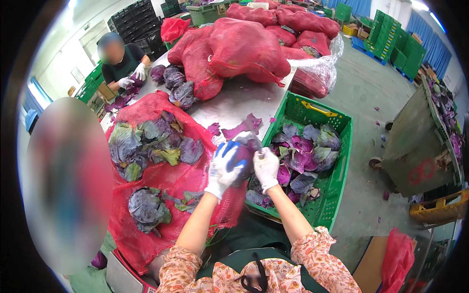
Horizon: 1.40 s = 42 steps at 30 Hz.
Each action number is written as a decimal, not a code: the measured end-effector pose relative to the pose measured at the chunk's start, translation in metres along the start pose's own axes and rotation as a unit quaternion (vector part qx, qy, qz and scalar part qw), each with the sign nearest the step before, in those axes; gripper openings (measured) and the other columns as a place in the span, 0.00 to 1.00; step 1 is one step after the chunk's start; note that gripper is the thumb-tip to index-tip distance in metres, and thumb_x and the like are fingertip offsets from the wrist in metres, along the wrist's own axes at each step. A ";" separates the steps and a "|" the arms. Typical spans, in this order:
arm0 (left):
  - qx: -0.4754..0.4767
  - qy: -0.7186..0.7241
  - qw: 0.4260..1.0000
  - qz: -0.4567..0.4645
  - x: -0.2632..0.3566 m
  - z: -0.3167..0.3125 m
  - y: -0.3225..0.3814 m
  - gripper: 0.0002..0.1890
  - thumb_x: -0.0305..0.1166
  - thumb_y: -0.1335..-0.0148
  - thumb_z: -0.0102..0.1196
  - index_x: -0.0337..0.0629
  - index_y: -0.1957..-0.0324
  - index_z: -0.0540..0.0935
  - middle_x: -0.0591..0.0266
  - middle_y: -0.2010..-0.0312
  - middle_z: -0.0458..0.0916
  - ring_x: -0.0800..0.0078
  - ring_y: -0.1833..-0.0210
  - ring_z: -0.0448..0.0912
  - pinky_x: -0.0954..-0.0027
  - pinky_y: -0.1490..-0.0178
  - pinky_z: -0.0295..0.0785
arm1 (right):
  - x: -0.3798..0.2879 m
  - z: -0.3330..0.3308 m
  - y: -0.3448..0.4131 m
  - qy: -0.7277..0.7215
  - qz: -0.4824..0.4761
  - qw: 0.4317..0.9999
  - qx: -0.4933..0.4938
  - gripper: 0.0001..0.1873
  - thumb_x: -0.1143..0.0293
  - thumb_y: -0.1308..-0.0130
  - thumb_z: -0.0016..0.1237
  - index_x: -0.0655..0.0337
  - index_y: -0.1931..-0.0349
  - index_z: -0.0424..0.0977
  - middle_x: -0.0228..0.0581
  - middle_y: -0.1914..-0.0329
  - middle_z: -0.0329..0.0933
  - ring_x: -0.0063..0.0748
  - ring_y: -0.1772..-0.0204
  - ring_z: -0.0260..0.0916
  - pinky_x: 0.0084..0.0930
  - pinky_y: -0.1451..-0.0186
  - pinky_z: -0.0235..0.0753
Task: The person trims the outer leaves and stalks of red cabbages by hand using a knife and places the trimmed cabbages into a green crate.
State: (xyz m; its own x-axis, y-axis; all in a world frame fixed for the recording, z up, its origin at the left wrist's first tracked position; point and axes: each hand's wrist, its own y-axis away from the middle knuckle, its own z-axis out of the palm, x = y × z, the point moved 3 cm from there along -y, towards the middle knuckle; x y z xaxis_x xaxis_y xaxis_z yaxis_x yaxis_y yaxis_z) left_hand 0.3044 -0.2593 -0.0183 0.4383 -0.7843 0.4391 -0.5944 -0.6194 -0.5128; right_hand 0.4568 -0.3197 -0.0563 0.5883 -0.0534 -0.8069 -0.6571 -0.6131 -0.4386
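Note:
Both my hands wear white work gloves. My left hand (223,168), its glove blue on the fingers, lies against a red cabbage (242,163) at the table's edge. My right hand (265,164) is closed at the cabbage's right side; a dark, blurred thing shows at its fingers, too unclear to name. Loose purple leaves (243,126) lie just beyond. To the left, cabbages with outer leaves (126,146) rest on a red mesh sack (146,190), one whole cabbage (146,207) nearer me. At my right, a green plastic crate (339,175) holds purple leaves and trimmings (300,157).
Full red mesh sacks (245,47) are piled on the metal table (234,99), beside several cabbages (181,93). Across it a gloved co-worker (122,64) handles a cabbage; a blurred figure (69,183) is at left. A wheeled bin (414,146) with leaves stands right.

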 end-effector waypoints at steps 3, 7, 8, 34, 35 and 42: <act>-0.056 0.149 0.987 0.010 -0.041 -0.004 0.006 0.31 0.42 0.42 0.58 0.38 0.38 0.72 0.50 0.36 0.69 0.55 0.30 0.62 0.60 0.27 0.53 | 0.066 -0.009 -0.032 -0.042 0.196 0.979 -0.028 0.09 0.68 0.42 0.51 0.66 0.71 0.77 0.54 0.73 0.79 0.52 0.66 0.79 0.41 0.60 0.77; -0.102 0.165 0.981 -0.007 -0.043 -0.026 -0.003 0.26 0.39 0.39 0.56 0.39 0.40 0.74 0.50 0.39 0.71 0.57 0.32 0.65 0.61 0.30 0.58 | 0.084 0.003 -0.032 -0.019 0.215 0.973 -0.078 0.12 0.64 0.41 0.51 0.66 0.70 0.77 0.54 0.72 0.79 0.52 0.65 0.79 0.41 0.60 0.76; -0.119 0.143 0.982 -0.022 -0.042 -0.032 -0.007 0.25 0.39 0.39 0.56 0.39 0.41 0.75 0.50 0.40 0.73 0.57 0.34 0.67 0.61 0.31 0.60 | 0.085 -0.001 -0.030 -0.027 0.169 0.984 -0.049 0.12 0.63 0.41 0.51 0.65 0.70 0.77 0.54 0.72 0.79 0.53 0.66 0.78 0.42 0.60 0.76; -0.029 -0.068 0.997 -0.034 0.007 0.002 0.004 0.49 0.59 0.55 0.64 0.42 0.33 0.65 0.48 0.40 0.71 0.50 0.38 0.68 0.51 0.34 0.58 | 0.002 -0.011 0.058 0.188 -0.051 0.962 -0.189 0.10 0.73 0.31 0.34 0.68 0.65 0.69 0.51 0.74 0.75 0.47 0.71 0.78 0.38 0.69 0.77; -0.034 -0.109 0.993 -0.035 0.016 0.005 0.003 0.50 0.62 0.54 0.62 0.43 0.33 0.65 0.50 0.40 0.71 0.50 0.37 0.67 0.48 0.33 0.56 | 0.004 -0.011 0.059 0.188 -0.054 0.964 -0.180 0.10 0.73 0.31 0.34 0.68 0.65 0.69 0.51 0.74 0.75 0.47 0.70 0.78 0.38 0.69 0.77; -0.004 -0.054 0.998 -0.035 0.009 0.010 0.005 0.41 0.48 0.53 0.66 0.41 0.37 0.69 0.51 0.43 0.74 0.53 0.38 0.69 0.51 0.32 0.56 | 0.007 -0.021 0.075 0.135 0.107 0.938 -0.302 0.09 0.75 0.34 0.34 0.72 0.62 0.66 0.62 0.68 0.76 0.60 0.64 0.78 0.49 0.61 0.77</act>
State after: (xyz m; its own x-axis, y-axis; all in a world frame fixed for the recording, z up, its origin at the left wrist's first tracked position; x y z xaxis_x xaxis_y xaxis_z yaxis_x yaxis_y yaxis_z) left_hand 0.3121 -0.2700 -0.0246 0.5487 -0.7390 0.3909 -0.5651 -0.6724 -0.4780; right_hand 0.4210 -0.3824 -0.0868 0.6246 -0.3730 -0.6861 -0.4348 -0.8959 0.0912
